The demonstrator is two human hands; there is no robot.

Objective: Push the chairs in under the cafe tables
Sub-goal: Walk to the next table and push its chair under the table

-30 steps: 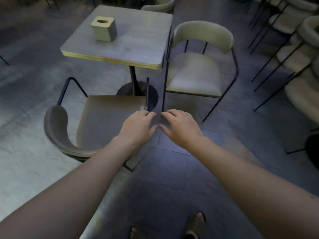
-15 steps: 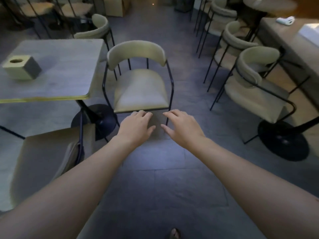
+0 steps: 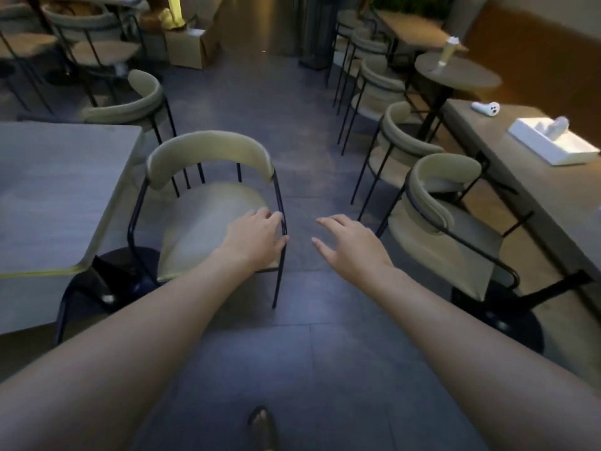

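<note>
A cream chair (image 3: 208, 216) with a black metal frame stands at the right edge of the grey square cafe table (image 3: 48, 190), its curved backrest on the far side. My left hand (image 3: 257, 236) is at the chair's near right corner, fingers and thumb curled around the black side rail. Out over the dark floor tiles to the right of the chair, my right hand (image 3: 351, 245) is spread and holds nothing. A second cream chair (image 3: 136, 102) sits at the table's far side.
On the right, several cream chairs (image 3: 435, 222) line a long counter (image 3: 536, 190) that carries a white tray (image 3: 553, 144). A round table (image 3: 455, 73) stands behind. An aisle of floor runs ahead between the rows. My foot (image 3: 263, 424) shows at the bottom.
The view has swung right and forward, so the first chair near the table has left the frame. My hands have spread apart, and the left one has reached the cream chair's side rail.
</note>
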